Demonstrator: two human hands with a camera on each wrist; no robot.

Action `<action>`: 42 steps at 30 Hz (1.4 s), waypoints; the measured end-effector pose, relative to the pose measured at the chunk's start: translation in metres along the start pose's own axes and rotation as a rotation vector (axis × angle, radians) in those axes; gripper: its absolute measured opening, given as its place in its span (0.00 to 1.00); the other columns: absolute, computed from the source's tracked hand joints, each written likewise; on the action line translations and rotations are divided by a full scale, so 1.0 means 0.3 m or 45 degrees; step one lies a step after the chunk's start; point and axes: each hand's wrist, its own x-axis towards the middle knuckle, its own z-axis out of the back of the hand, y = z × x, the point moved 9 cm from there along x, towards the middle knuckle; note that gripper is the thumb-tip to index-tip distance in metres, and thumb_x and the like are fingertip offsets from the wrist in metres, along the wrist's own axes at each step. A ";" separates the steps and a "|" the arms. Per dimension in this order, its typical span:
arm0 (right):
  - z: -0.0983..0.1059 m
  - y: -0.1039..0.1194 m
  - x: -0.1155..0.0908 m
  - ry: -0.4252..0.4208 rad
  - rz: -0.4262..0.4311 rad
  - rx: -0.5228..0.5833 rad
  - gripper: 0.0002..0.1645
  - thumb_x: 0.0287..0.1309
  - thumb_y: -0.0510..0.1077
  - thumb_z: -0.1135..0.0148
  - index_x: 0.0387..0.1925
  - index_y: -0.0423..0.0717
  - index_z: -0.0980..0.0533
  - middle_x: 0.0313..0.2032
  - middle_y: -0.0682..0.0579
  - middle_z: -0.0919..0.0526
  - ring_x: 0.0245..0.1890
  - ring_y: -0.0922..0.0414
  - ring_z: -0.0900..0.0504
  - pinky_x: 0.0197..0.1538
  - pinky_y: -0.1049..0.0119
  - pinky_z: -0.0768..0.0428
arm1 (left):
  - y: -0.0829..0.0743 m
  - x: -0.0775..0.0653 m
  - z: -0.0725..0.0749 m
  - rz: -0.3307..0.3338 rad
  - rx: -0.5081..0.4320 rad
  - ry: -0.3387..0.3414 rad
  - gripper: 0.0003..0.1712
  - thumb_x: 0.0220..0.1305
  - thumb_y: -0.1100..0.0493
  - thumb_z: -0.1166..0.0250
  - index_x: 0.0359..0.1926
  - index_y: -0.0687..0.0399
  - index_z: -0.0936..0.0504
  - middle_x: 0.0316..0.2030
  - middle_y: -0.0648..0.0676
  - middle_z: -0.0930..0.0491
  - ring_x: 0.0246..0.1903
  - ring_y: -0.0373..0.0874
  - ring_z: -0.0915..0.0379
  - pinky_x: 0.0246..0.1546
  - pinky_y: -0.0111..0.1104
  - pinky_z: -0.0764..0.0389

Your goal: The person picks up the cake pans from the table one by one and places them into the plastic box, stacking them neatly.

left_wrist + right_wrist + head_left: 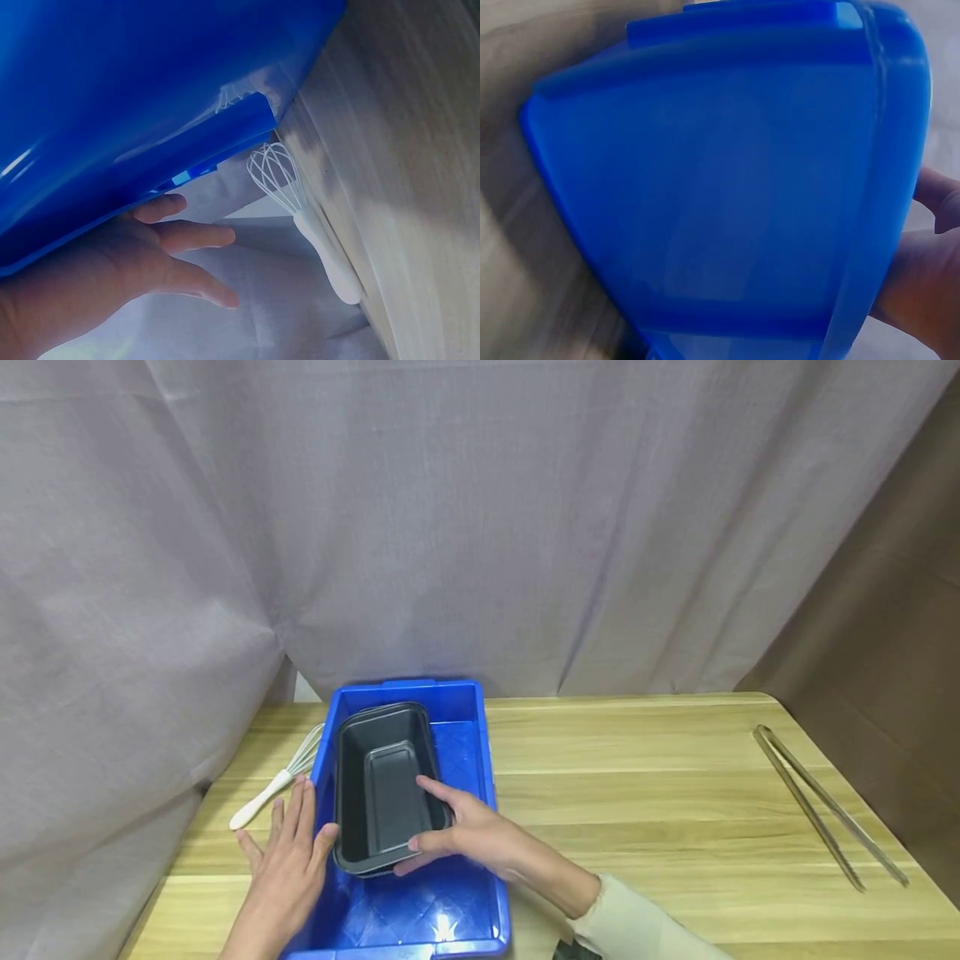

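A black rectangular loaf pan (390, 802) lies in the left part of a blue plastic bin (408, 931), with a second dark edge showing just under its rim. My right hand (468, 827) reaches over the bin's right side and grips the pan at its near right corner, some fingers inside and some outside the rim. The left hand (288, 860) is at the bin's left side, fingers spread and extended, thumb toward the pan. In the left wrist view its fingers lie along the bin's outer edge. Most of the right hand is hidden behind the bin wall in the right wrist view.
A white whisk (262, 797) lies left of the bin, close to the left fingertips. Metal tongs (817, 810) rest at the right of the wooden table (637, 802). Grey cloth (525, 527) hangs behind, and a brown panel (900, 610) stands on the right.
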 end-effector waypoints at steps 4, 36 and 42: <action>0.006 0.005 0.010 -0.016 -0.008 -0.052 0.60 0.67 0.32 0.33 0.90 0.42 0.57 0.45 0.27 0.09 0.47 0.33 0.06 0.82 0.49 0.31 | 0.002 0.004 -0.001 0.010 -0.010 0.019 0.42 0.91 0.44 0.57 0.86 0.73 0.54 0.86 0.73 0.56 0.81 0.86 0.62 0.66 0.89 0.72; 0.000 0.011 0.023 -0.360 0.066 -0.936 0.56 0.69 0.37 0.26 0.88 0.42 0.48 0.87 0.29 0.58 0.34 0.55 0.07 0.86 0.37 0.52 | 0.013 0.026 -0.003 0.032 0.043 0.012 0.46 0.88 0.44 0.48 0.86 0.73 0.53 0.85 0.75 0.55 0.80 0.86 0.60 0.68 0.88 0.64; 0.013 0.014 0.023 -0.361 0.022 -1.041 0.57 0.69 0.35 0.27 0.88 0.42 0.50 0.87 0.28 0.59 0.41 0.53 0.06 0.85 0.37 0.45 | -0.046 0.051 0.001 0.042 0.214 0.159 0.46 0.87 0.46 0.45 0.83 0.80 0.50 0.82 0.84 0.57 0.79 0.88 0.60 0.70 0.85 0.53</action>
